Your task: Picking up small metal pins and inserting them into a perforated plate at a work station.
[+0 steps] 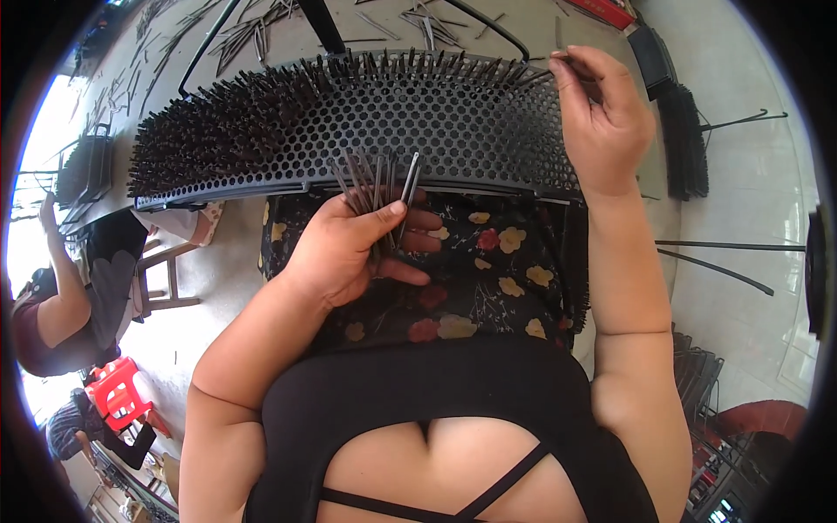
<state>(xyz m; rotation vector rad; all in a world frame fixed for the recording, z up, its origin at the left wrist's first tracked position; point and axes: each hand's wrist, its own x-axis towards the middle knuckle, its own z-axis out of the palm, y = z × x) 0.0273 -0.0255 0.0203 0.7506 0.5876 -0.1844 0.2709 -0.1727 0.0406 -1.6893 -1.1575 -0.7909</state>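
A dark, curved perforated panel [410, 126] lies across in front of me, over my lap. Thin dark strips [209, 139] stand densely in its holes on the left, and a narrower row of them runs along the far edge. My left hand [336, 244] is wrapped loosely round a bundle of thin dark strips [381, 179], thumb across them, at the panel's near edge. Past the panel's far right corner, my right hand [608, 131] pinches the end of a thin strip [534, 78], which points left toward the panel's far edge. Its other fingers are curled.
Loose strips [253, 39] are scattered on the floor beyond the panel. Metal frame legs [323, 26] stand there too. A person [65, 296] sits at the left, near a wooden stool [166, 275] and a red plastic stool [118, 392]. Another strip-filled panel [684, 139] stands at the right.
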